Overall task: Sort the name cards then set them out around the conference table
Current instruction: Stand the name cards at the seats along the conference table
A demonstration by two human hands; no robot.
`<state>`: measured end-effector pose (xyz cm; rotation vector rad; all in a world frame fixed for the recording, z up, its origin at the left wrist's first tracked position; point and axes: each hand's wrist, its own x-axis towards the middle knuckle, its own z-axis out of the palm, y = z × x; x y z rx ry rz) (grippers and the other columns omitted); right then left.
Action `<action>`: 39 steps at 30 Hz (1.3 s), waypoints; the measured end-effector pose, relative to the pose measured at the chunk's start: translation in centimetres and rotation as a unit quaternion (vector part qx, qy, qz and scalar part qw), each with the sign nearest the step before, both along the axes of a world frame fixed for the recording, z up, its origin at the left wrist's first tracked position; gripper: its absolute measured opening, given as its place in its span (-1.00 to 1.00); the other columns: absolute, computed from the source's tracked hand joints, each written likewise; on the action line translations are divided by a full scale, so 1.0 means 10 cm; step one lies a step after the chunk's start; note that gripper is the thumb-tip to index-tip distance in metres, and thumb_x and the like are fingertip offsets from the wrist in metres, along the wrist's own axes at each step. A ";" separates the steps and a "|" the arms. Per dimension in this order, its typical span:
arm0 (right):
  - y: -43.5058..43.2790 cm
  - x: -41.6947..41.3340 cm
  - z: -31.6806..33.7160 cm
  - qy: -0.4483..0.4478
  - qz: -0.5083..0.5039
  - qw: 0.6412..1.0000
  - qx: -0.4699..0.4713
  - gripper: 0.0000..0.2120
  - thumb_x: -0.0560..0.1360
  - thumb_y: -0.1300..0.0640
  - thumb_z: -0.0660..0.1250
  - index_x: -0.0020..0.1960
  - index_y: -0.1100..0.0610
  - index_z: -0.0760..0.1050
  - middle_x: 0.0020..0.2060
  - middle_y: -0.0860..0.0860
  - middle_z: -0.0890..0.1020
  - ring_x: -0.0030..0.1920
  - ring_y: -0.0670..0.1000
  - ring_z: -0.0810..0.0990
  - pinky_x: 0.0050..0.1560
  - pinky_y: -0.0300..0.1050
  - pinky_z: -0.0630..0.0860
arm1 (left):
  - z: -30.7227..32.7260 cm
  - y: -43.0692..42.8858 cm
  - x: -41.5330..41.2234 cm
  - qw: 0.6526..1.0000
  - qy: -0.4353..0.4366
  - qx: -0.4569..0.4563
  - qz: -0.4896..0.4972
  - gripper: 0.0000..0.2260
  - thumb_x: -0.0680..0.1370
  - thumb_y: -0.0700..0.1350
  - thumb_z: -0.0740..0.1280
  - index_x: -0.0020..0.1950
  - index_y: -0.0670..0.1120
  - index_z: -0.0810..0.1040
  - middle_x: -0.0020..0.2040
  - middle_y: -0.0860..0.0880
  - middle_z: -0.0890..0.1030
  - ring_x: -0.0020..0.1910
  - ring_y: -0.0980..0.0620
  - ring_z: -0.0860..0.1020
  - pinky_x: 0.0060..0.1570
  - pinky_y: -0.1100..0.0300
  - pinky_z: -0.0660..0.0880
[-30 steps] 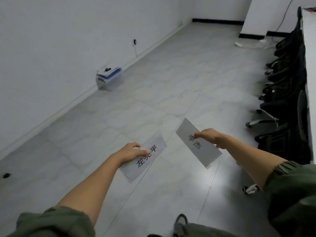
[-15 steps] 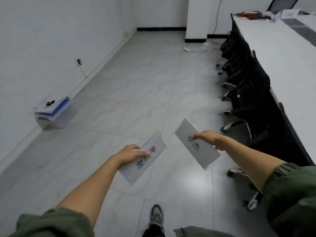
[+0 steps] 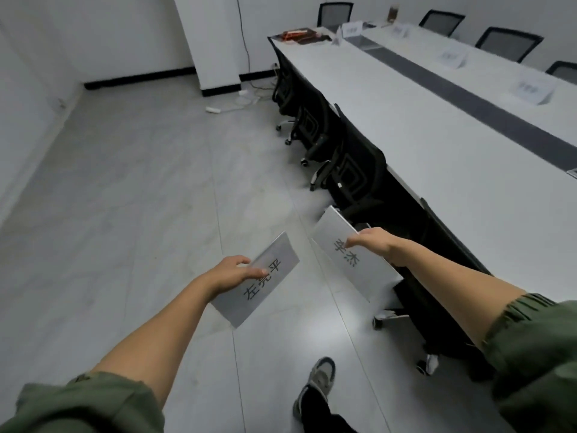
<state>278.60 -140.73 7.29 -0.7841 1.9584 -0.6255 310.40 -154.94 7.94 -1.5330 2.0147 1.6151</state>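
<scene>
Name cards: you carry two white rectangular paper cards with black printed characters, one in each hand, both held out over the grey tiled floor [image 3: 131,189] and not yet on the desk.
Left card: the white name card in your left hand [image 3: 260,281] lies tilted, its long side running up to the right.
Left grip: your left hand [image 3: 229,271] is closed on that card, thumb on top beside the characters, the other fingers under the sheet.
Right card: the white name card in your right hand [image 3: 351,259] slants the other way, its far corner near a black mesh office chair [image 3: 359,173].
Right grip: your right hand [image 3: 373,243] pinches the card's right edge, fingertips on the printed face.
Desk: the long white conference desk with a dark grey centre strip [image 3: 443,145] runs along your right side, just beside your right forearm.
Cards already set: several folded white tent cards [image 3: 454,56] stand along the desk's far side.
Chairs: black chairs are tucked in along the near edge.
Foot: your grey sneaker [image 3: 320,378] is on the floor below the cards.
</scene>
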 end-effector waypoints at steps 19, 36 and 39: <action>-1.65 -2.85 0.15 -0.020 -0.227 0.974 -0.016 -0.61 0.44 -0.07 0.42 0.15 0.14 0.54 0.11 0.08 0.57 0.03 0.10 0.58 -0.07 -0.04 0.46 | 0.13 -2.66 -3.73 0.975 0.041 -0.013 -0.219 -0.66 0.42 0.09 0.49 0.09 -0.05 0.60 -0.07 -0.10 0.70 -0.15 -0.05 0.68 -0.17 0.14 0.58; -1.18 -4.44 0.06 -0.043 -0.534 0.845 0.002 -0.70 0.45 -0.06 0.42 0.07 0.11 0.57 -0.05 0.07 0.70 -0.09 0.07 0.67 -0.17 -0.12 0.50 | 0.14 -3.21 -7.33 0.872 0.060 0.007 -0.486 -0.24 0.16 0.35 0.50 0.28 0.04 0.51 0.15 -0.03 0.61 0.02 -0.02 0.64 0.10 -0.03 0.57; -0.95 -4.75 -0.11 -0.057 -0.558 0.828 0.009 -0.69 0.42 -0.07 0.44 0.06 0.10 0.58 -0.07 0.07 0.71 -0.10 0.08 0.68 -0.12 -0.10 0.54 | -0.02 -3.03 -7.77 0.856 0.038 0.008 -0.516 -0.22 0.17 0.33 0.49 0.31 0.03 0.49 0.12 -0.05 0.63 -0.02 -0.02 0.66 0.08 -0.01 0.57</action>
